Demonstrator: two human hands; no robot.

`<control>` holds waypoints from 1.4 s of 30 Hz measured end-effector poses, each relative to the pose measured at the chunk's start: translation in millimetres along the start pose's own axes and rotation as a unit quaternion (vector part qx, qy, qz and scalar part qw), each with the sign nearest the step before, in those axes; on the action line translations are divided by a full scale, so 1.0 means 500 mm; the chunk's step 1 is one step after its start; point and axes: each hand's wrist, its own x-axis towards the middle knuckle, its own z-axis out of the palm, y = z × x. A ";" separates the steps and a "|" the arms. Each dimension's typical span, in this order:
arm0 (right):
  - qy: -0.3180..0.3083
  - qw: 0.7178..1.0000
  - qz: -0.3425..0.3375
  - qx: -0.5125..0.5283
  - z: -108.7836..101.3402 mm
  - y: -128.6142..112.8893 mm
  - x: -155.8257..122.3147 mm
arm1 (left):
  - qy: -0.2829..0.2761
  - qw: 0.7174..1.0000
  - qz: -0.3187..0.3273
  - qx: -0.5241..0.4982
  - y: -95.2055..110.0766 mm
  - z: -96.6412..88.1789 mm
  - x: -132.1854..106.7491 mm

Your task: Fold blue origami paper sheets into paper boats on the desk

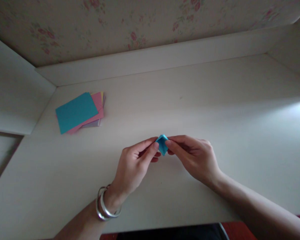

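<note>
"What's nearest us?"

"The left hand (136, 165), with smooth, round silver-coloured metal bangles (107, 206) hanging loose at its wrist; just beyond it, between left and right hand (197, 158), sits a small, bright-blue, diamond-shaped piece of folded paper (162, 145)."

"And the grip on each side?"

"Both clamped on it; the left thumb and fingers pinch one side corner, the right thumb and fingers the other; whether its lower tip touches the bench (165, 106), I can't tell from here."

"Heavy, do you think?"

"Next to nothing, I'd say; the folded layers should make it stiff along the creases but springy across the hollow middle; it probably wouldn't slip much, yet a hard squeeze could crush it; those side corners look the best place to take hold, with the thumb pads laid flat."

"What's further off?"

"The bench itself, pale and smooth; then, well apart on the left, a fanned stack of rectangular coloured paper (76, 113), turquoise uppermost, with pink, lilac and a sliver of yellow poking out below; the edges look crisp and the faces matt."

"And behind that?"

"A plain white upright board (165, 55) along the back; past it, cream wallpaper (155, 20) scattered with faded pink roses."
</note>
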 end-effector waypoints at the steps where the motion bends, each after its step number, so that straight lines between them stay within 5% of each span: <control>1: 0.001 1.000 -0.016 -0.013 0.001 0.000 -0.001 | 0.005 1.000 0.013 0.019 -0.001 0.000 0.001; 8: 0.006 0.992 -0.103 -0.077 0.010 -0.001 -0.006 | 0.027 0.979 0.097 0.178 0.008 0.007 -0.002; 16: 0.004 0.993 -0.102 -0.064 0.011 0.000 -0.011 | -0.013 0.999 -0.026 -0.042 0.008 0.018 -0.001; 25: -0.003 0.989 -0.133 -0.056 0.003 0.006 -0.007 | 0.002 0.993 -0.004 -0.121 0.002 0.013 0.007; 30: -0.011 0.993 -0.102 -0.056 0.001 0.001 -0.011 | 0.024 0.998 0.028 -0.053 0.004 0.009 0.009; 42: -0.015 0.986 -0.162 -0.033 -0.003 0.009 -0.011 | 0.076 0.983 0.146 0.079 0.003 0.000 0.008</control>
